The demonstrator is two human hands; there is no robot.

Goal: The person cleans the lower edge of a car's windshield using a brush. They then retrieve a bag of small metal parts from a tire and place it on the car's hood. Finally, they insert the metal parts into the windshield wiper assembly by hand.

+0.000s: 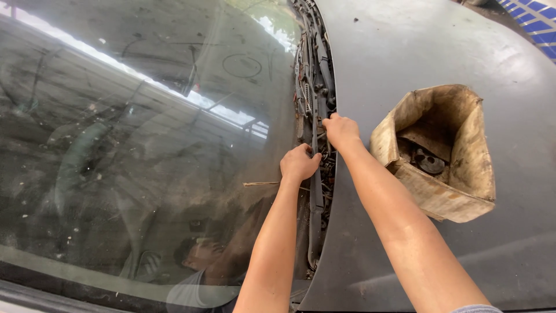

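A dusty car windscreen (133,145) fills the left side, and the grey bonnet (417,52) lies on the right. Between them runs the open cowl gap (315,75) with dark wiper parts and linkages. A dark wiper arm (316,194) lies along the gap. My left hand (299,163) is closed around this arm at the glass edge. My right hand (341,132) reaches into the gap just beyond it, its fingers curled on a part that I cannot make out.
A worn, dirty cardboard box (463,174) sits on the bonnet to the right of my right hand, holding small metal parts (427,161). A thin twig (260,184) lies on the glass. Blue-and-white striped material (536,23) shows at the top right corner.
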